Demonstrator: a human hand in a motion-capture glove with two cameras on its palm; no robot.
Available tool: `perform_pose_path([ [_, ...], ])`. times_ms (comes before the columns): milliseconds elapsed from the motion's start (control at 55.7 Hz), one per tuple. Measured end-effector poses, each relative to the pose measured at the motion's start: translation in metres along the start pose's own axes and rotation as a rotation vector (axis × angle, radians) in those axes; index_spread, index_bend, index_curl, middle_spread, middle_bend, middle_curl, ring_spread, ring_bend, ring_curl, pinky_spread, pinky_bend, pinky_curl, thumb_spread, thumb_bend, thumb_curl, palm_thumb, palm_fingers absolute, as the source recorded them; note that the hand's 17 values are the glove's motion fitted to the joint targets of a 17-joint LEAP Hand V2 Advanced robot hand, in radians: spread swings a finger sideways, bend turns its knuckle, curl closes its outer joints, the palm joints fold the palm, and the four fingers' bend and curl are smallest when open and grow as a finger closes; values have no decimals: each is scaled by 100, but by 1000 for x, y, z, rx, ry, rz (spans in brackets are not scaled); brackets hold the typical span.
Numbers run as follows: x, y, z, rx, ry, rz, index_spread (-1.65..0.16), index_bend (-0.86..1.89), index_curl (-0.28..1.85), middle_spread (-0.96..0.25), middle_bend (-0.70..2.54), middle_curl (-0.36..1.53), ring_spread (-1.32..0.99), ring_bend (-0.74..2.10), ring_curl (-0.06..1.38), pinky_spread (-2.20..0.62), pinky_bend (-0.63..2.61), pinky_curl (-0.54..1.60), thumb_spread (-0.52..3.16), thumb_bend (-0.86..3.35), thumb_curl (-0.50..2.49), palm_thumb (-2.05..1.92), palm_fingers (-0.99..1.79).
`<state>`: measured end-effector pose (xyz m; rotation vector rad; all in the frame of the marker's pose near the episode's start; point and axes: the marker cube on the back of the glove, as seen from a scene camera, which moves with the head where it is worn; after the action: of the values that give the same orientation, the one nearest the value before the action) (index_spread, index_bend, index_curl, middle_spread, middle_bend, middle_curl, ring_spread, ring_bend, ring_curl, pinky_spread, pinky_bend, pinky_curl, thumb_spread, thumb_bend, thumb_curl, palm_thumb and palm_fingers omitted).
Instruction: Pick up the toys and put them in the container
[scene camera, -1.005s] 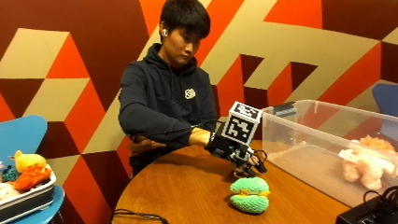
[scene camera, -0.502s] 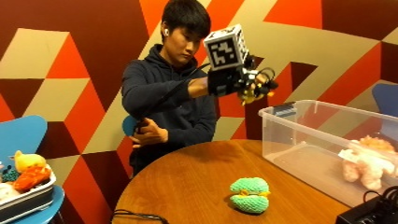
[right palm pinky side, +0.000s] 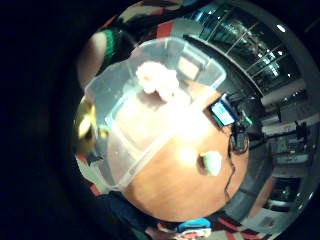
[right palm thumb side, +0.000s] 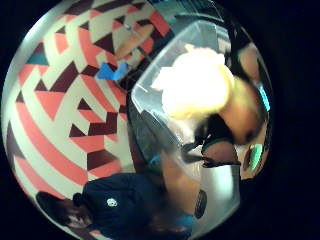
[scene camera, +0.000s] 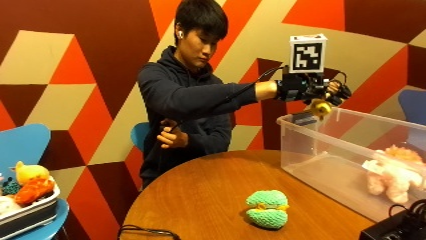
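Since one second ago the right hand (scene camera: 313, 90) has left the table (scene camera: 200, 200), where it was low beside the green toy (scene camera: 267, 209), and has risen and travelled sideways. It is now held high, just above the near rim of the container (scene camera: 313, 145). It carries a small yellow toy (scene camera: 320, 108), which hangs directly below the fingers. The fingers are curled around the upper part of that toy; the thumb-side palm view shows the yellow toy (right palm thumb side: 200, 85) close against the palm with the container under it.

Meaning for the task: the transport step for this toy appears nearly complete. The toy is at the container's edge, not yet clearly over its middle. A little more reach over the container, followed by release, should finish this cycle.

Arm pose: the right arm is extended almost straight out from the shoulder at chest height, forearm level, palm turned down toward the container. The bare left hand (scene camera: 170, 136) is held close to the torso, well apart from the right hand.

Other task items: a pink toy (scene camera: 393, 172) already lies inside the container, below and beyond the right hand. The green toy remains on the table, well below the right hand and outside the container; it is one still to be collected.
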<state>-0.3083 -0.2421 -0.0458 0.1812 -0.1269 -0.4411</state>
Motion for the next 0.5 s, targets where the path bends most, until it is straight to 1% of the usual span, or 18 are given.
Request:
perform_pose_path([
  [18, 2, 0, 2, -22, -11, -10, -14, 78, 91, -30, 62, 63, -28, 35, 22, -6, 63, 37, 108, 1, 81, 64, 10],
  [36, 7, 1, 4, -39, -9, -21, -15, 66, 87, -26, 49, 59, -25, 36, 23, -6, 72, 40, 111, -4, 77, 56, -8],
  [54, 14, 3, 5, -49, 5, -27, -15, 62, 87, -24, 45, 58, -24, 37, 24, -5, 74, 41, 113, -5, 75, 52, -11],
  [72, 21, 4, 6, -51, 22, -24, -15, 52, 83, -21, 38, 56, -22, 38, 24, -4, 78, 41, 113, -9, 72, 45, -19],
  [90, 27, 5, 6, -47, 26, -18, -16, 44, 80, -20, 35, 55, -20, 38, 24, -4, 80, 41, 115, -8, 70, 42, -20],
  [179, 52, 15, -5, 9, -133, 19, -19, 26, 69, -13, 23, 50, -15, 35, 23, -2, 80, 40, 119, -6, 61, 32, -15],
  [305, 112, 49, -15, 59, -183, 101, -23, 18, 62, -8, 20, 48, -12, 31, 23, 0, 74, 38, 126, -2, 54, 27, -5],
  [413, 171, 84, -6, 70, -169, 253, -25, 18, 59, -7, 20, 47, -11, 32, 24, 0, 70, 37, 135, -1, 49, 25, 2],
  [466, 202, 96, 6, 43, -197, 333, -26, 19, 58, -6, 21, 47, -11, 32, 24, 0, 69, 36, 139, 0, 47, 25, 5],
  [502, 222, 103, 20, 15, -211, 361, -27, 19, 58, -6, 20, 47, -10, 32, 24, 1, 69, 36, 142, 1, 46, 26, 6],
])
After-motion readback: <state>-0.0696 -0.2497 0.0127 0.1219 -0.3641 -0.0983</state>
